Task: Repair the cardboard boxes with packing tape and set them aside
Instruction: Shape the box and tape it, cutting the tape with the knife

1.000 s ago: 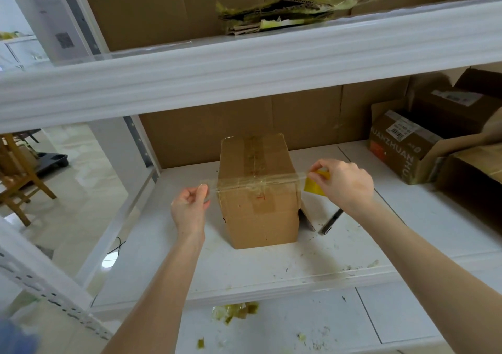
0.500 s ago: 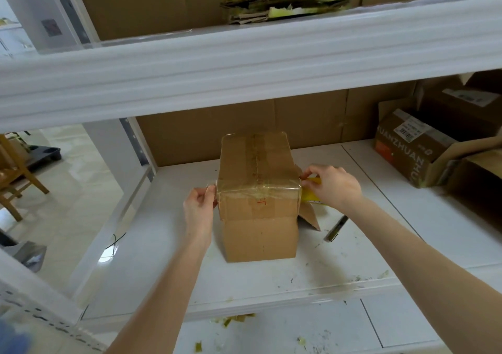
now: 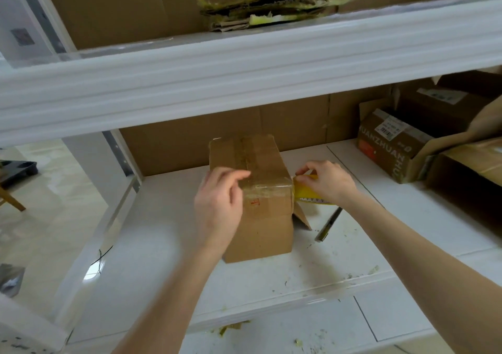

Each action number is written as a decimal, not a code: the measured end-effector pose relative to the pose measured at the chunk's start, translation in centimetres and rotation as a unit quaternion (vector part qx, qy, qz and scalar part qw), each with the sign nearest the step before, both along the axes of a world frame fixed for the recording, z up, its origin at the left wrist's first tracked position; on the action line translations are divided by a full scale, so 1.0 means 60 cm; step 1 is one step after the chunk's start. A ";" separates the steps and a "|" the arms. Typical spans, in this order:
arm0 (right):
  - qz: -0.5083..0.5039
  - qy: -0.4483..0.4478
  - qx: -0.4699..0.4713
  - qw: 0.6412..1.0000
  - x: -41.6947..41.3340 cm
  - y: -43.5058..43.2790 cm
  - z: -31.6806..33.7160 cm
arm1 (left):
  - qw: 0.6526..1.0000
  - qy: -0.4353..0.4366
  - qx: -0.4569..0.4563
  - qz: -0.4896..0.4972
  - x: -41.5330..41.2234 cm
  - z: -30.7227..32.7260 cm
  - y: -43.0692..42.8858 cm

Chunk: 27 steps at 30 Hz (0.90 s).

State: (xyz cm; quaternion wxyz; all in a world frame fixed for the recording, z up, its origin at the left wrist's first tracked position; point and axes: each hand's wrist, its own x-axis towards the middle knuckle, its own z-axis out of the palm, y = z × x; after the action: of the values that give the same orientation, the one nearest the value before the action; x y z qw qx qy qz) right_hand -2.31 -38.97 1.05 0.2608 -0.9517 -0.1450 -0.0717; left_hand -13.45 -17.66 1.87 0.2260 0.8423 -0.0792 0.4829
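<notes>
A pale tiled floor (image 3: 40, 218) is seen at the left beyond a white shelf (image 3: 168, 258), on which the cardboard box (image 3: 266, 228) is stood upright mid-shelf, with opened boxes (image 3: 385, 147) at the far right. The box's left face is hidden by the left hand (image 3: 217, 204), and a dark tool (image 3: 327, 226) beside its loose flap is too blurred to be named. The left hand is laid over the box's top left edge, fingers loosely bent on the clear tape band (image 3: 267, 189), while a yellow tape dispenser (image 3: 307, 193) is pinched between thumb and fingertips of the right hand (image 3: 328, 182) against the box's right side.

Left hand (image 3: 220, 204) palm-down with fingers bent, right hand (image 3: 327, 182) pinching, thumb against forefinger
</notes>
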 end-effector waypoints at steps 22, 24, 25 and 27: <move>0.206 0.268 0.241 0.910 0.009 -0.083 -0.068 | 0.960 0.211 0.166 0.084 0.086 -0.049 -0.114; 0.199 0.217 0.225 0.929 0.022 -0.090 -0.049 | 0.963 0.201 0.161 0.085 0.090 -0.047 -0.115; 0.199 0.191 0.200 0.940 0.029 -0.093 -0.037 | 0.963 0.199 0.160 0.084 0.092 -0.045 -0.115; 0.190 0.162 0.137 0.959 0.040 -0.098 -0.015 | 0.963 0.195 0.169 0.084 0.095 -0.044 -0.114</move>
State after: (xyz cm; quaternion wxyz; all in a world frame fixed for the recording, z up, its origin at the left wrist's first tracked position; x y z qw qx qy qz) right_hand 0.11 -44.88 0.16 0.4175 -0.8606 -0.2677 0.1156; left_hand -7.76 -24.51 -0.80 0.0500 0.9496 -0.0430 0.3065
